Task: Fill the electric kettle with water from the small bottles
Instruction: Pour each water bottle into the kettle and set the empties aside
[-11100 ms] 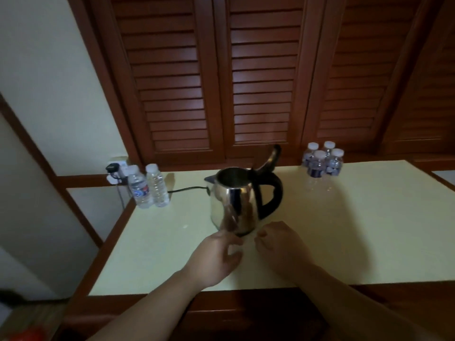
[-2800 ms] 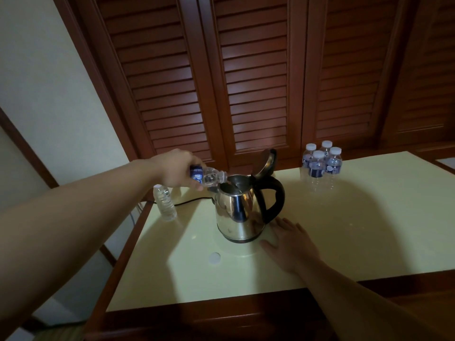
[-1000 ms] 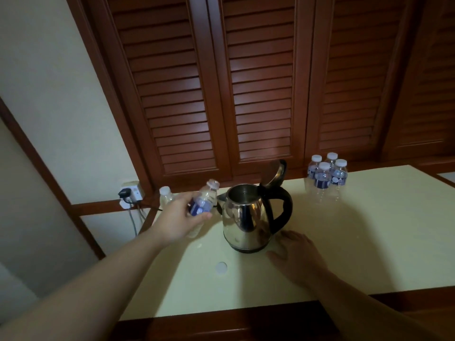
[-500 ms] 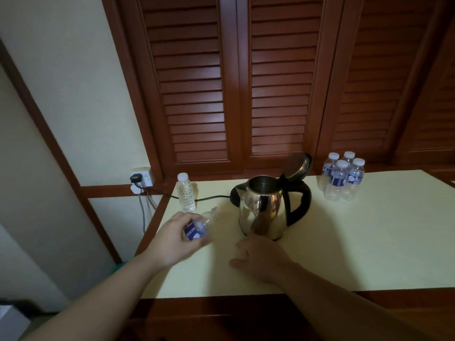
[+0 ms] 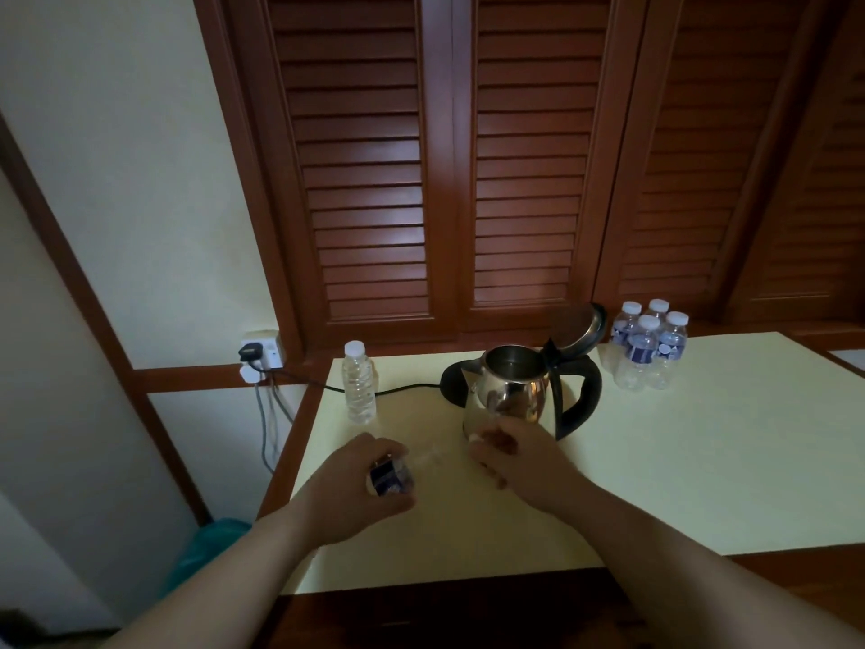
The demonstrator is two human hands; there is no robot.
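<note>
The steel electric kettle (image 5: 508,400) stands on the pale yellow table (image 5: 702,461) with its lid (image 5: 578,327) flipped open. My left hand (image 5: 351,498) grips a small blue-labelled bottle (image 5: 388,477), tilted with its clear neck pointing right, low over the table in front of the kettle. My right hand (image 5: 524,461) is just right of the neck, fingers pinched on what looks like the white bottle cap (image 5: 475,437). A capped small bottle (image 5: 359,388) stands upright at the table's back left.
Several capped small bottles (image 5: 648,351) stand in a cluster at the back, right of the kettle. The kettle's black cord (image 5: 402,390) runs left to a wall socket (image 5: 262,353). Brown louvred doors rise behind the table.
My left hand stopped pouring and brought the bottle down in front of the kettle. My right hand slid left to the bottle's neck. The cap no longer lies on the table.
</note>
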